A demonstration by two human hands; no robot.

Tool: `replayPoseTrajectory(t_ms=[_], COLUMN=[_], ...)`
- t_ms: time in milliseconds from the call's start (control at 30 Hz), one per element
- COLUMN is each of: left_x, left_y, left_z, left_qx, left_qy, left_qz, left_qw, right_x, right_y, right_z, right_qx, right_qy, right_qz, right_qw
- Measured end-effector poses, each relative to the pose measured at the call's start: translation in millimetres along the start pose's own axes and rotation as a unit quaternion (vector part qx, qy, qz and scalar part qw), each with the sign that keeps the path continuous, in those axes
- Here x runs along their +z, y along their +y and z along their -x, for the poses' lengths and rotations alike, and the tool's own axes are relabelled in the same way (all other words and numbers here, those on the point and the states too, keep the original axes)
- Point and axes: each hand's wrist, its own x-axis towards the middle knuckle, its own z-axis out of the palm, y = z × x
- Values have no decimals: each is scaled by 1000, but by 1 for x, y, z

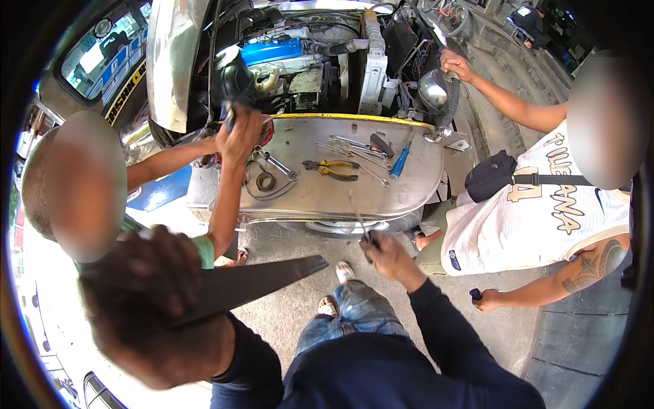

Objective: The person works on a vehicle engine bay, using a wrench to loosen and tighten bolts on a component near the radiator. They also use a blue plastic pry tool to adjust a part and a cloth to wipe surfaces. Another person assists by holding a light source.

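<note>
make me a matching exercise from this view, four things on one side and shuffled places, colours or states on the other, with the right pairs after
Column one
1. wearer's left hand
2. combination pliers
3. wearer's right hand
4. engine cover

Column two
A. lying on the bare metal panel
B. closed around the handle of a thin-shafted tool
C. bright blue, in the engine bay
D. gripping a dark flat strip

Pairs: 1-D, 2-A, 3-B, 4-C
</note>
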Motion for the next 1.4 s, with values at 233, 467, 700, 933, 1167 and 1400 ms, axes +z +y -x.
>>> replayPoseTrajectory(t_ms=[233, 467, 700, 933, 1167, 1400], left_x=[-32, -130, -220, -269, -345, -403], left_y=[-137, -347, -523, -616, -615, -469], left_z=[146, 333, 434, 472, 477, 551], left_qx=[-128, -304, -408, -575, -588, -554], left_qy=[72, 142, 198, 257, 46, -225], left_qz=[-215, -370, -467, -449, -504, -537], left_qw=[966, 866, 759, 633, 630, 595], right_x=[117, 194, 203, 219, 221, 212], right_y=[170, 302, 352, 368, 350, 297], right_z=[69, 104, 109, 109, 121, 119], right_qx=[135, 240, 288, 333, 354, 320], right_qy=[-95, -180, -146, -123, -130, -115], right_qz=[127, 115, 106, 125, 110, 122], right_qw=[978, 947, 941, 927, 920, 933])
